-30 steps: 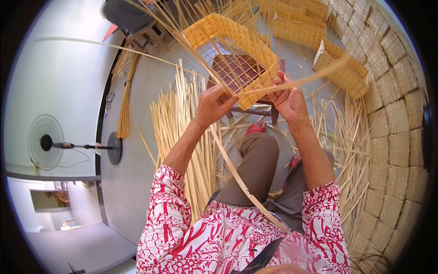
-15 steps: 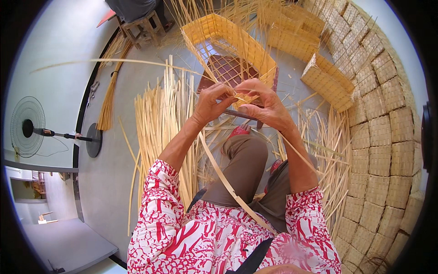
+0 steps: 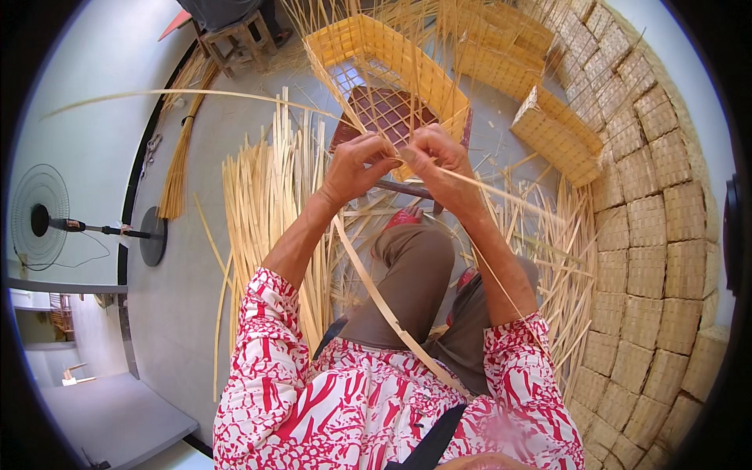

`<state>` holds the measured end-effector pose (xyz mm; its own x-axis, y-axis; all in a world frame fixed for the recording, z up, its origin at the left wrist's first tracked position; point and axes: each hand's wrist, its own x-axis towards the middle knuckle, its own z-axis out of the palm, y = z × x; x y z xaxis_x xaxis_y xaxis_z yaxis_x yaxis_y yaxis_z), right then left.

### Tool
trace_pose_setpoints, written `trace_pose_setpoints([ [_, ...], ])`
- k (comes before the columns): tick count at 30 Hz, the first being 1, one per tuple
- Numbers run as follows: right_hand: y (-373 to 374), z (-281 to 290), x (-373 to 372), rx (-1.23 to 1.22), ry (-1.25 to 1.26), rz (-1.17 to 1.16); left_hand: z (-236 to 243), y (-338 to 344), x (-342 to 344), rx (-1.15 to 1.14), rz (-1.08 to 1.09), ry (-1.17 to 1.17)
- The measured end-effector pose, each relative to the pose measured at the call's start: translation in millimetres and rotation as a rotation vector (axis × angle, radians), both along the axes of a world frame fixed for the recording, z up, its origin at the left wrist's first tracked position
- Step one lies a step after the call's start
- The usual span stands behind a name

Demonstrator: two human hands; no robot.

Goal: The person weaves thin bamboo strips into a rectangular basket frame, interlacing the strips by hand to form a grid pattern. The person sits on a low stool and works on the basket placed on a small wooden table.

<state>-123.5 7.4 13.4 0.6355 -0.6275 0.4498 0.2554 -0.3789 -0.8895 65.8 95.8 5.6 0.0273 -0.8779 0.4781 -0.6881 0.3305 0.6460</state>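
Observation:
A woven basket (image 3: 429,78) of pale yellow strips, with an open lattice bottom, rests on a dark red stool (image 3: 342,135). At its near corner my left hand (image 3: 356,166) pinches the weave strips between thumb and fingers. Close beside it, my right hand (image 3: 442,168) is closed on a thin bamboo-like strip (image 3: 501,193) that runs out to the right. The corner between the hands is mostly covered by the fingers. A long loose strip (image 3: 157,92) arcs far left from the basket. Another strip (image 3: 368,286) hangs below my left wrist across my lap.
Flat strips (image 3: 254,211) lie in a heap on the left floor, with more strips (image 3: 560,251) at right. Part-woven baskets (image 3: 560,137) stand beyond. Stacked woven pieces (image 3: 654,266) line the right wall. A fan (image 3: 43,219) and a tied bundle (image 3: 178,168) are at left.
My right hand has turned and its fingers have closed in; the strip in it now stretches out to the right. My left hand stays at the basket corner. The whole view has shifted slightly.

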Motion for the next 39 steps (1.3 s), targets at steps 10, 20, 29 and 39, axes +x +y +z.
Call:
trace_pose_setpoints([
  [10, 3, 5, -1, 0.095, -0.119, -0.092, -4, 5, 0, 0.01, -0.004, 0.102],
  [20, -22, 18, 0, 0.351, -0.183, -0.392, -8, 10, 1, -0.064, 0.071, 0.117],
  [29, -40, 2, -11, 0.464, -0.389, -0.396, -24, 6, -12, -0.176, 0.217, 0.233],
  [39, -40, -11, -33, 0.931, -0.615, -0.313, -15, 4, -13, -0.036, 0.198, 0.266],
])
